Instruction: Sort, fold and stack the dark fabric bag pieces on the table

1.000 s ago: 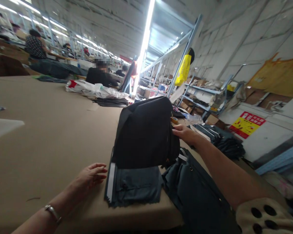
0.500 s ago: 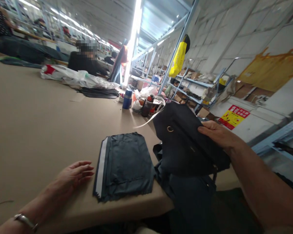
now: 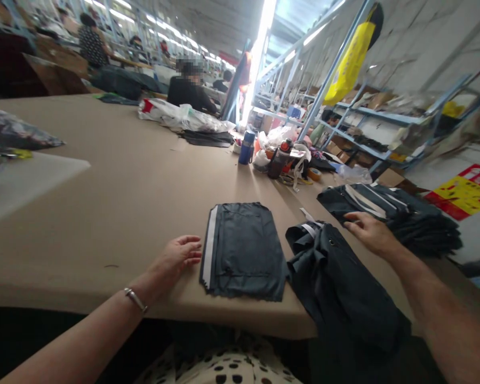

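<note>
A dark fabric panel (image 3: 248,250) with a pale strip along its left side lies flat near the table's front edge. Just left of it, my left hand (image 3: 184,253) is open, fingers stretched toward the panel's edge. On the right, a crumpled dark fabric piece (image 3: 344,277) with a small metal eyelet and white tape hangs over the table edge. My right hand (image 3: 370,232) is open and holds nothing, its thumb and forefinger apart at the near-left side of a stack of dark fabric pieces (image 3: 416,224) with pale strips. Whether the fingertips touch the stack I cannot tell.
A blue flask (image 3: 246,148), a dark bottle (image 3: 279,159) and a tape roll (image 3: 314,174) stand at the table's far right. Plastic-wrapped goods (image 3: 188,117) lie farther back. White sheet material (image 3: 32,181) is at left. A co-worker in black (image 3: 190,93) sits beyond the table.
My right hand has let go of the dark fabric piece with the eyelet, which now droops over the table edge, and has moved to the stack. The view has swung right and down.
</note>
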`<state>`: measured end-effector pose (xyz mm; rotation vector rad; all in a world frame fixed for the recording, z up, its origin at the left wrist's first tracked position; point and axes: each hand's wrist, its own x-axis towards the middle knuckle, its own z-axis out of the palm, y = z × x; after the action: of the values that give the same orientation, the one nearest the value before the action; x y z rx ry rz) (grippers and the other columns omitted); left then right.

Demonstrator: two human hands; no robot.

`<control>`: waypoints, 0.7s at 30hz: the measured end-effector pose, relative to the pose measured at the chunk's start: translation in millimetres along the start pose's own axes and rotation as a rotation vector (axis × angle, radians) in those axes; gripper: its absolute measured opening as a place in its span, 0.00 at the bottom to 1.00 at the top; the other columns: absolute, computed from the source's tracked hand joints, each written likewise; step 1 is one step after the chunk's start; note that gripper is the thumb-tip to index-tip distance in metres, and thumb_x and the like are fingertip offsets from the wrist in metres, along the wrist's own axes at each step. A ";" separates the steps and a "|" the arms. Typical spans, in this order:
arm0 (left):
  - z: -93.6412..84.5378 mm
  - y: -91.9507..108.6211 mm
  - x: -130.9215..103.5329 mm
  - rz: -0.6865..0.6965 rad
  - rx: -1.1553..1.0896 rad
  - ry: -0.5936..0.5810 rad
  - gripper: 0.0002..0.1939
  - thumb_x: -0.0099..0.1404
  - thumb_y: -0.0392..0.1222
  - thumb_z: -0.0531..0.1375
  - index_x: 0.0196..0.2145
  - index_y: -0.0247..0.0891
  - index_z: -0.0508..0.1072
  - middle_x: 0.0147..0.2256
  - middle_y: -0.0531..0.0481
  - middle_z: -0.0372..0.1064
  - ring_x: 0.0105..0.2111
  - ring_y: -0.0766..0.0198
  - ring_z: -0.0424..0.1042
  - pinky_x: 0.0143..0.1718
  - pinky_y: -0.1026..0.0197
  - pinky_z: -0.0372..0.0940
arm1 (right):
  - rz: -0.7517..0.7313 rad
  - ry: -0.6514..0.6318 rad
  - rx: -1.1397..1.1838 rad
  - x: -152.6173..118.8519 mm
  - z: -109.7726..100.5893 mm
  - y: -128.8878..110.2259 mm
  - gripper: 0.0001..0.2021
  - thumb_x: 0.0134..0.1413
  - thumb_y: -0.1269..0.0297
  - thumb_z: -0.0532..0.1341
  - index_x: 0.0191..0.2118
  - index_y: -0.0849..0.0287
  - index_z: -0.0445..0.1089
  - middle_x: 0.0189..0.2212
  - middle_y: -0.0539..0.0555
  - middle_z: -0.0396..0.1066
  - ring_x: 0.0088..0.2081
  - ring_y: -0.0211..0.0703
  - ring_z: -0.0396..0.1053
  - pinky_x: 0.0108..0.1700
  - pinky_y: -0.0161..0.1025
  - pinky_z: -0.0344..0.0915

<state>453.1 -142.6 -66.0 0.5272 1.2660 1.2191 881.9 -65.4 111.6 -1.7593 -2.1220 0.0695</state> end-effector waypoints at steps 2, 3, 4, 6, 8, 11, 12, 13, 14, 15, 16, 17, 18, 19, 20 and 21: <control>3.5 0.1 0.2 -0.012 0.002 0.023 0.19 0.53 0.33 0.64 0.43 0.31 0.65 0.32 0.45 0.69 0.26 0.64 0.72 0.27 0.63 0.68 | -0.118 -0.148 0.084 -8.2 56.6 -56.9 0.12 0.54 0.58 0.56 0.41 0.56 0.70 0.37 0.58 0.72 0.36 0.45 0.70 0.40 0.43 0.66; 4.8 0.1 0.9 -0.021 0.000 0.037 0.20 0.53 0.32 0.63 0.44 0.31 0.65 0.32 0.46 0.68 0.25 0.64 0.72 0.27 0.62 0.69 | -0.190 -0.228 0.118 -13.7 86.5 -89.0 0.11 0.54 0.58 0.56 0.41 0.56 0.70 0.37 0.55 0.72 0.37 0.42 0.71 0.41 0.39 0.66; 5.8 0.3 1.7 -0.031 -0.006 0.046 0.20 0.54 0.32 0.62 0.45 0.32 0.64 0.31 0.47 0.68 0.25 0.64 0.72 0.27 0.62 0.69 | -0.279 -0.308 0.141 -19.4 116.0 -121.2 0.12 0.53 0.58 0.58 0.42 0.55 0.71 0.39 0.54 0.72 0.39 0.41 0.70 0.44 0.38 0.65; 7.1 1.1 2.8 -0.052 -0.028 0.046 0.19 0.55 0.31 0.61 0.45 0.32 0.63 0.30 0.47 0.67 0.23 0.65 0.71 0.27 0.61 0.69 | -0.430 -0.423 0.060 -29.0 168.8 -179.4 0.18 0.55 0.55 0.56 0.47 0.59 0.68 0.43 0.57 0.69 0.44 0.45 0.69 0.47 0.40 0.64; 7.6 2.2 2.6 -0.066 -0.053 0.051 0.18 0.55 0.29 0.59 0.44 0.32 0.62 0.29 0.47 0.68 0.21 0.66 0.70 0.24 0.63 0.67 | -0.426 -0.490 -0.014 -34.0 208.0 -222.5 0.23 0.55 0.48 0.54 0.47 0.62 0.68 0.42 0.61 0.69 0.43 0.49 0.69 0.45 0.43 0.65; 7.1 3.5 0.6 -0.065 -0.090 0.059 0.18 0.54 0.28 0.58 0.43 0.32 0.61 0.27 0.48 0.68 0.17 0.69 0.67 0.17 0.69 0.60 | -0.341 -0.506 -0.064 -33.3 238.4 -254.8 0.29 0.53 0.43 0.53 0.45 0.68 0.68 0.42 0.66 0.67 0.44 0.56 0.69 0.44 0.47 0.66; 6.7 3.4 -0.1 -0.062 -0.105 0.055 0.17 0.54 0.28 0.58 0.43 0.32 0.61 0.26 0.48 0.68 0.16 0.70 0.66 0.17 0.70 0.59 | -0.323 -0.506 -0.076 -32.0 242.3 -258.6 0.29 0.52 0.44 0.54 0.46 0.69 0.67 0.43 0.67 0.67 0.45 0.58 0.68 0.44 0.47 0.66; 6.4 2.8 -0.7 -0.060 -0.121 0.048 0.17 0.54 0.28 0.59 0.42 0.32 0.62 0.26 0.48 0.68 0.16 0.70 0.66 0.17 0.70 0.59 | -0.312 -0.511 -0.088 -30.6 243.9 -260.2 0.29 0.52 0.46 0.55 0.47 0.69 0.66 0.43 0.67 0.66 0.46 0.58 0.67 0.45 0.47 0.66; 6.2 1.7 -1.3 -0.057 -0.137 0.041 0.17 0.53 0.29 0.59 0.41 0.32 0.62 0.26 0.48 0.68 0.17 0.70 0.66 0.18 0.69 0.60 | -0.307 -0.519 -0.098 -29.3 244.0 -260.4 0.27 0.52 0.48 0.55 0.48 0.69 0.65 0.44 0.67 0.66 0.46 0.58 0.67 0.45 0.47 0.66; 6.3 0.1 -1.9 -0.053 -0.152 0.038 0.17 0.52 0.29 0.60 0.40 0.32 0.62 0.26 0.48 0.69 0.18 0.69 0.67 0.20 0.68 0.62 | -0.305 -0.531 -0.108 -28.2 243.2 -259.8 0.26 0.52 0.50 0.56 0.48 0.68 0.65 0.44 0.66 0.66 0.45 0.57 0.68 0.45 0.47 0.66; 6.7 -2.1 -2.5 -0.046 -0.164 0.039 0.17 0.51 0.29 0.61 0.40 0.32 0.63 0.26 0.48 0.69 0.19 0.68 0.68 0.22 0.66 0.64 | -0.301 -0.541 -0.120 -27.4 242.3 -259.2 0.24 0.52 0.53 0.56 0.49 0.67 0.64 0.44 0.66 0.66 0.45 0.56 0.68 0.44 0.47 0.66; 7.5 -4.8 -3.4 -0.035 -0.173 0.047 0.17 0.51 0.30 0.61 0.39 0.32 0.63 0.27 0.47 0.70 0.20 0.68 0.69 0.23 0.65 0.64 | -0.294 -0.551 -0.133 -26.8 241.6 -258.8 0.24 0.52 0.55 0.56 0.50 0.67 0.63 0.44 0.66 0.66 0.44 0.56 0.69 0.44 0.47 0.67; 8.4 -8.0 -4.6 -0.016 -0.180 0.062 0.17 0.50 0.31 0.62 0.38 0.32 0.64 0.28 0.47 0.70 0.21 0.67 0.69 0.24 0.65 0.65 | -0.287 -0.558 -0.145 -26.4 241.5 -258.9 0.24 0.52 0.57 0.56 0.51 0.68 0.62 0.44 0.66 0.66 0.44 0.56 0.69 0.43 0.47 0.67; 9.3 -11.5 -6.1 0.013 -0.185 0.085 0.16 0.50 0.32 0.62 0.38 0.32 0.65 0.28 0.47 0.70 0.23 0.68 0.69 0.25 0.66 0.65 | -0.282 -0.562 -0.155 -26.0 242.2 -259.5 0.24 0.52 0.58 0.56 0.51 0.69 0.62 0.44 0.67 0.65 0.44 0.56 0.69 0.43 0.47 0.67; 9.8 -15.2 -7.9 0.053 -0.187 0.119 0.15 0.49 0.33 0.63 0.37 0.32 0.66 0.29 0.47 0.70 0.24 0.68 0.69 0.26 0.66 0.64 | -0.277 -0.567 -0.164 -25.5 243.6 -260.6 0.23 0.52 0.59 0.55 0.51 0.69 0.61 0.45 0.68 0.65 0.44 0.56 0.69 0.44 0.47 0.67; 9.8 -18.8 -10.0 0.099 -0.186 0.158 0.15 0.49 0.35 0.63 0.36 0.33 0.67 0.30 0.48 0.70 0.26 0.69 0.69 0.28 0.67 0.64 | -0.272 -0.573 -0.172 -24.8 245.5 -262.3 0.23 0.52 0.60 0.55 0.52 0.70 0.61 0.45 0.68 0.65 0.45 0.56 0.69 0.44 0.47 0.68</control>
<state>470.9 -155.0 -74.9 0.3671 1.2546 1.4689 561.3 -95.8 -49.6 -1.6613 -2.8327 0.3658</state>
